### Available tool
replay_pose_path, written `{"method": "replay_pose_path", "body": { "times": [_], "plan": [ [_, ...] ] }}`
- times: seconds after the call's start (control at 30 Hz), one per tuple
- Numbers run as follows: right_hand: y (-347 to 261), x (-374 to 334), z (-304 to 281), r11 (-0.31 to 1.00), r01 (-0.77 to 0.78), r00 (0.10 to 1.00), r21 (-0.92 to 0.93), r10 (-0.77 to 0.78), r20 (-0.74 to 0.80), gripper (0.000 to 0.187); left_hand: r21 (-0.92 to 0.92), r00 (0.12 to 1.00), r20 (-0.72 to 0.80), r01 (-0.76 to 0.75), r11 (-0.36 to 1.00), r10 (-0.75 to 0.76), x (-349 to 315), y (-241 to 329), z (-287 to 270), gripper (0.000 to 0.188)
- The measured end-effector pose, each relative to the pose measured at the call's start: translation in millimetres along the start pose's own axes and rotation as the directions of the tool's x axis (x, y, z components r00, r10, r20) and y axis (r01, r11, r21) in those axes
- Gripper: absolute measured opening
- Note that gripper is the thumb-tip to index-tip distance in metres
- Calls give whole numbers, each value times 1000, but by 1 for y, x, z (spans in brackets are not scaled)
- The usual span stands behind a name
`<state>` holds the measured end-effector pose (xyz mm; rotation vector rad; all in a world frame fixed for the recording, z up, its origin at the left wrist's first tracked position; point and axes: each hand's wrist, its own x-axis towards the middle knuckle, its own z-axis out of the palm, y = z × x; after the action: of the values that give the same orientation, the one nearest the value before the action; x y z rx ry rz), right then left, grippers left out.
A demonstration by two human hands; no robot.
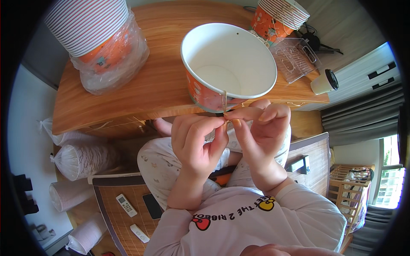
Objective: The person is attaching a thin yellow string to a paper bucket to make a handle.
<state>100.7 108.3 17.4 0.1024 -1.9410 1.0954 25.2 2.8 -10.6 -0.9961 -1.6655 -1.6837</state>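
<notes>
A large paper bucket [230,64], white inside and orange with printed pictures outside, stands at the table's front edge, tilted toward me in view. A thin tan cord [224,101] passes over its near rim and hangs down the outside. Just below that rim, my left hand [198,138] pinches the cord's lower part between thumb and forefinger. My right hand [261,134] meets it there, thumb and forefinger closed on the same cord, other fingers loosely curled. The fingertips nearly touch and hide the cord's end. A small hole shows in the bucket's far wall.
Stacked buckets [92,30] in clear plastic stand at the table's left, another stack [279,21] with cords at the back right. A clear plastic tray [294,59] and a lidded cup [324,82] are at the right. Bagged stacks [81,161] and remotes [126,205] lie lower left.
</notes>
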Motion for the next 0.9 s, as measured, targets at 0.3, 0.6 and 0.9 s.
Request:
{"method": "replay_pose_path", "body": {
  "times": [0.3,0.6,0.9],
  "plan": [
    [-4,-3,1,963,-121,993,242,118,28,44,36,999,-10,-45,998,45,-1,-2,0,20],
    [8,-4,0,979,-63,997,194,68,-23,46,68,998,16,-67,995,66,1,-1,0,18],
    [7,-7,2,998,-42,995,47,46,-85,44,79,999,2,-48,996,48,0,0,1,18]
  ]
}}
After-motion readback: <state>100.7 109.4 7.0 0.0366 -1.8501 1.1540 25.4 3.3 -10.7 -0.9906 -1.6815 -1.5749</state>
